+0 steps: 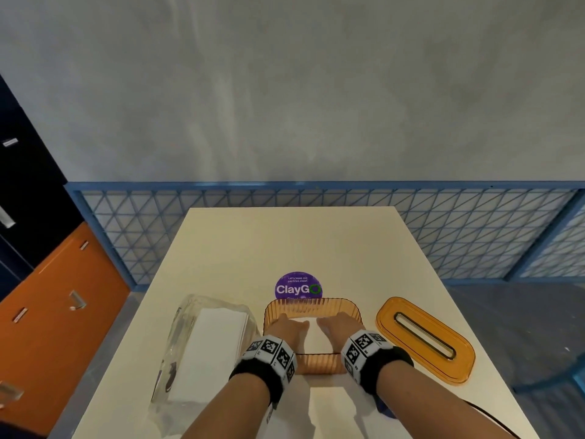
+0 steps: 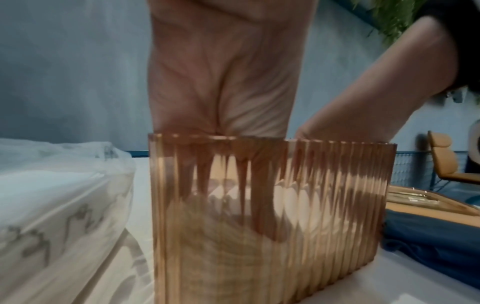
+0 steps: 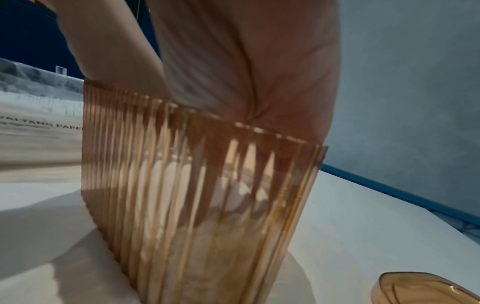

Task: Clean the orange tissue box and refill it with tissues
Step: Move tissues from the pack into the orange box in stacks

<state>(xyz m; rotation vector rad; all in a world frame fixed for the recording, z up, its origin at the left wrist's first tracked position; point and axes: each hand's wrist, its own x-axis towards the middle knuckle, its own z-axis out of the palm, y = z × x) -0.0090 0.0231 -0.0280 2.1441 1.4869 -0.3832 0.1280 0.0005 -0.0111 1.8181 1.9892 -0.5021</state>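
Note:
The orange ribbed tissue box (image 1: 311,305) stands open in the middle of the table, with a white tissue stack (image 1: 311,335) inside it. Both hands reach down into the box. My left hand (image 1: 286,327) lies over the stack's left end and my right hand (image 1: 337,326) over its right end, thumbs pointing inward. In the left wrist view the left hand's fingers (image 2: 259,205) show straight and distorted through the ribbed wall (image 2: 337,205), reaching down to the tissues. The right wrist view shows the same for the right hand (image 3: 246,72) behind the wall (image 3: 155,195). The fingertips are hidden.
The box's orange slotted lid (image 1: 424,339) lies flat to the right. A clear plastic pack of white tissues (image 1: 209,346) lies to the left. A purple ClayGo sticker (image 1: 298,286) sits behind the box. A dark blue cloth (image 2: 428,236) lies near the box's right side. A blue mesh railing (image 1: 474,229) borders the table.

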